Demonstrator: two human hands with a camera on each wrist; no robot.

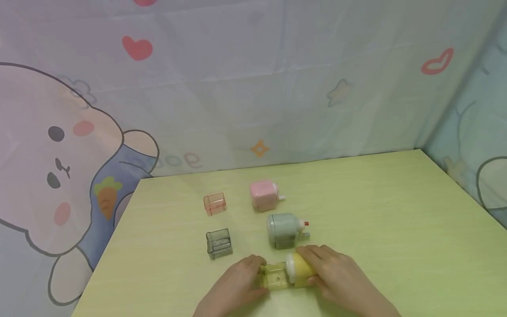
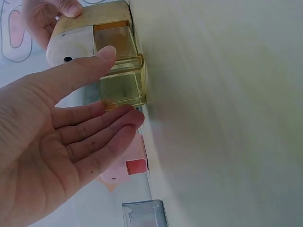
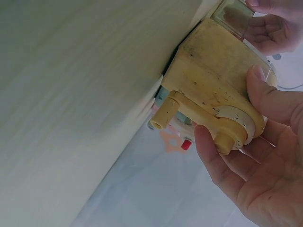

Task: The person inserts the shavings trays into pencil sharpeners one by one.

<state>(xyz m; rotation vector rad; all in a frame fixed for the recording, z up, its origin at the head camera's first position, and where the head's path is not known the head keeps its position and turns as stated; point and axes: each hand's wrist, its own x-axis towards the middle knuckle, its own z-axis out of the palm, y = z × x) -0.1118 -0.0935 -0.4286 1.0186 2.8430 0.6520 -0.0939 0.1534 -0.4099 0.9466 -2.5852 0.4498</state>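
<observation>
A yellow crank pencil sharpener point(image 1: 303, 269) stands on the table near the front. My right hand point(image 1: 342, 276) grips its body from the right, thumb on one side and fingers on the other; its crank point(image 3: 194, 113) shows in the right wrist view. On the sharpener's left, a clear yellow shavings drawer point(image 1: 276, 278) lines up with the opening low in the body and juts out of it. My left hand point(image 1: 237, 281) pinches the drawer's outer end between thumb and fingers. How deep the drawer sits inside is hard to see.
Behind stand a grey-green sharpener point(image 1: 282, 230) and a pink sharpener point(image 1: 263, 196), cranks facing right. To their left lie a clear grey drawer point(image 1: 219, 244) and a clear pink drawer point(image 1: 215, 204). A printed cloth point(image 1: 222, 101) hangs along the table's back edge.
</observation>
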